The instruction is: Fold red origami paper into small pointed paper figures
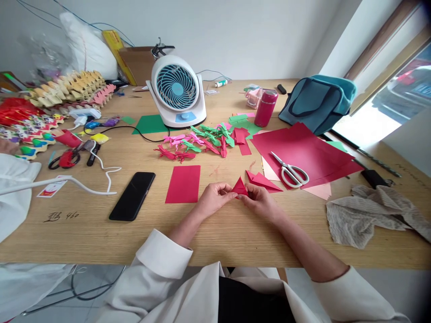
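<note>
Between my two hands is a small folded piece of red paper (239,186), its pointed tip facing away from me. My left hand (218,196) pinches its left side, thumb on top. On the other side my right hand (260,200) grips the paper with thumb and fingers. Just beyond my right hand lies another folded red paper (264,181), pointed at its right end. A flat red paper rectangle (183,184) rests to the left of my left hand. White-handled scissors (291,172) lie on large red sheets (323,157) to the right.
Folded green, pink and red paper figures (202,139) are heaped before a white fan (178,92). A black phone (132,196) lies left. A red flask (266,108), a blue bag (316,103) and a crumpled cloth (357,215) are right. At far left shows a person's white sleeve (15,193).
</note>
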